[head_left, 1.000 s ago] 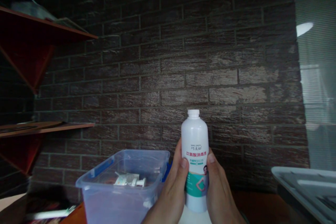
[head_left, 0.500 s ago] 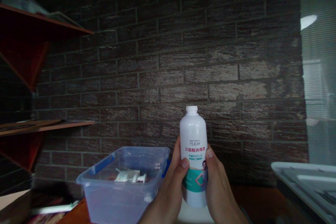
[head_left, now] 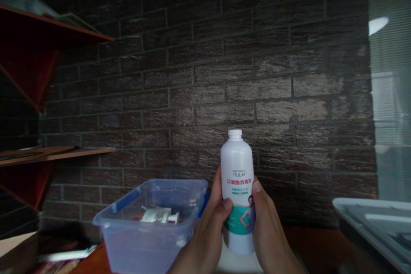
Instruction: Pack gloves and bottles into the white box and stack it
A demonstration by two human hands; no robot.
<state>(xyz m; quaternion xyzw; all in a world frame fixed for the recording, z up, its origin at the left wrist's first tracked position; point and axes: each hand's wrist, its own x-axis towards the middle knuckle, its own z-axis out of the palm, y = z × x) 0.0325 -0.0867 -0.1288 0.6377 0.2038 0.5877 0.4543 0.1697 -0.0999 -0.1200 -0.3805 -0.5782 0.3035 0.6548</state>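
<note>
A white plastic bottle [head_left: 237, 167] with a white cap and a teal and red label stands upright in front of me, held between both hands. My left hand [head_left: 207, 231] wraps its left side, thumb across the label. On the other side my right hand [head_left: 268, 231] grips it, thumb on the label too. The bottle's base is just above a pale surface at the bottom edge.
A clear plastic bin [head_left: 150, 222] with blue latches stands to the left, holding small white items [head_left: 159, 216]. Wooden shelves [head_left: 58, 152] jut from the left. A dark brick wall [head_left: 224, 72] fills the back. A grey tray [head_left: 375, 222] lies at right.
The bottle and both hands have shifted slightly down and left in view; the grip is the same.
</note>
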